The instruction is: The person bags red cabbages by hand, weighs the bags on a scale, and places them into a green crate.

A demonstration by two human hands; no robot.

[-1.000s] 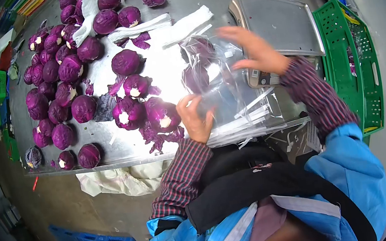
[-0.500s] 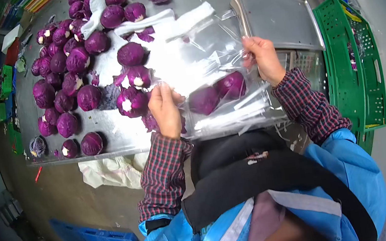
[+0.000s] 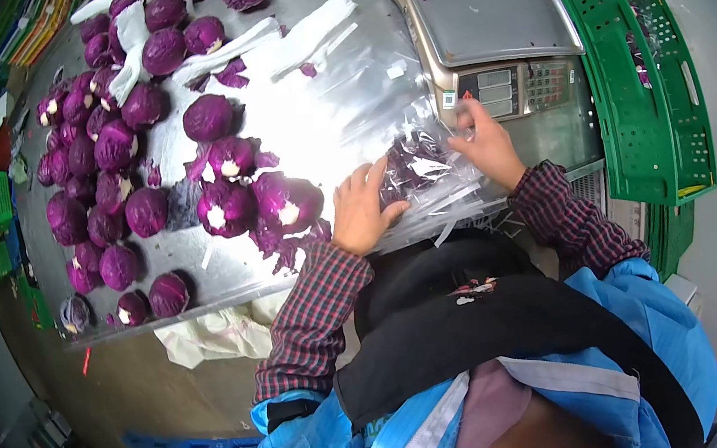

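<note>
Red cabbage in a clear plastic bag [image 3: 416, 165] lies near the table's front edge, its film creased and shiny over the dark purple. My left hand [image 3: 362, 210] rests against the bag's left side, thumb and fingers apart. On the right side, my right hand [image 3: 490, 149] is at the film with thumb and forefinger apart; its fingertips are slightly blurred. More clear plastic film [image 3: 374, 82] spreads flat on the table behind the bag. Left of my left hand sits a trimmed red cabbage [image 3: 290, 202] with a pale stem end, loose leaves beside it.
Several red cabbages [image 3: 115, 144] cover the left of the metal table [image 3: 227, 276]. White cloth-like strips [image 3: 316, 31] lie behind. A weighing scale [image 3: 484, 10] stands at the back right, beside a green crate [image 3: 625, 82]. A white sack [image 3: 222, 335] shows below the table edge.
Both hands held up the clear bag by its edges; now they are lower, around the bagged cabbage. The film has come down, uncovering the scale's display. The view has shifted slightly.
</note>
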